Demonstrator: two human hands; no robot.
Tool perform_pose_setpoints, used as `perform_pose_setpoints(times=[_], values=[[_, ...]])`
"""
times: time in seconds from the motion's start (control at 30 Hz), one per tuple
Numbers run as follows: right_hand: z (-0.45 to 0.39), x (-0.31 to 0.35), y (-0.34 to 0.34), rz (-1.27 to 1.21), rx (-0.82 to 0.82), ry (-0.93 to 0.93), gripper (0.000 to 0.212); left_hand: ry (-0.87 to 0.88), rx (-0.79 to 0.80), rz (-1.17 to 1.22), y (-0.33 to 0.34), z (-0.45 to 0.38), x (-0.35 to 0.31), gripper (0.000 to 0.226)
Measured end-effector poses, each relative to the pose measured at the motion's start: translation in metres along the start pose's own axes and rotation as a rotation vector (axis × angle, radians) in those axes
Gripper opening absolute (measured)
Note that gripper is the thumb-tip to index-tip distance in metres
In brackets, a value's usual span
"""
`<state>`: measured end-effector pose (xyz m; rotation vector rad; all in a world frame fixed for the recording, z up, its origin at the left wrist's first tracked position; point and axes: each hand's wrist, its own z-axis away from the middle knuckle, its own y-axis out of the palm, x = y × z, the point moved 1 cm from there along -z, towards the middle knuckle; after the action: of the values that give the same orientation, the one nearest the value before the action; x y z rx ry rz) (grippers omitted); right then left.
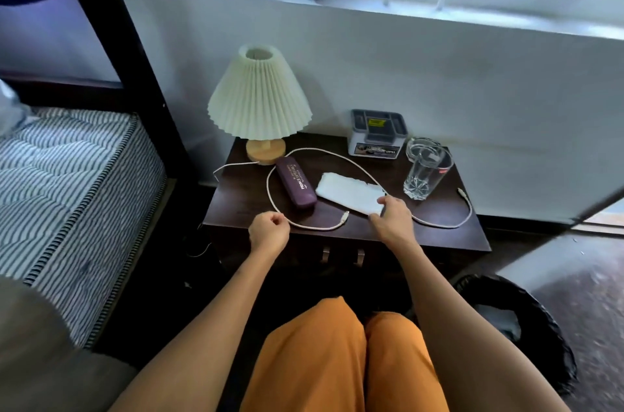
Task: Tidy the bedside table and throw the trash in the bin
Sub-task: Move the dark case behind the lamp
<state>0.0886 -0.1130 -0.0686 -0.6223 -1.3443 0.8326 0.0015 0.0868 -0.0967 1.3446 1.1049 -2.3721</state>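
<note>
Cloth gripped by R hand; L hand curled by cable, hold unclear.

The right hand grips the folded white cloth, hiding a corner; left of that grip, the purple oblong case's print seems unreadable.

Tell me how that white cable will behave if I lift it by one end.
Probably floppy: the white cable lies in loose curves around the purple case. Likely light, being thin. Its far end rests near the glass, so pulling might nudge it.
</note>
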Motion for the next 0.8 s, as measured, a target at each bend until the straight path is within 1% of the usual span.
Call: perform_pose_setpoints(times=[0.33,0.4,0.47,0.57,0.67,0.73,0.8], values=[[-0.042,-0.007,0.016,0.083,0.027,-0.002,0.044,-0.002,-0.068,-0.127,0.018,-0.046,-0.015,0.024],[-0.047,-0.005,0.02,0.092,0.01,-0.008,0.043,-0.02,-0.077,-0.153,0.022,-0.053,-0.019,0.023],[-0.049,-0.001,0.026,0.085,-0.041,-0.016,0.041,-0.029,-0.112,-0.183,0.027,-0.057,-0.023,0.024],[-0.048,0.014,0.037,0.052,-0.13,-0.114,0.037,0.019,-0.151,-0.29,0.035,-0.059,-0.027,0.027],[-0.044,0.033,0.053,-0.021,-0.088,-0.255,0.037,0.055,-0.131,-0.35,0.041,-0.058,-0.028,0.029],[-0.043,0.045,0.065,-0.04,-0.051,-0.309,0.044,0.072,-0.127,-0.386,0.044,-0.059,-0.027,0.029],[-0.043,0.055,0.078,0.024,-0.027,-0.343,0.054,0.092,-0.115,-0.421,0.046,-0.059,-0.026,0.027]])
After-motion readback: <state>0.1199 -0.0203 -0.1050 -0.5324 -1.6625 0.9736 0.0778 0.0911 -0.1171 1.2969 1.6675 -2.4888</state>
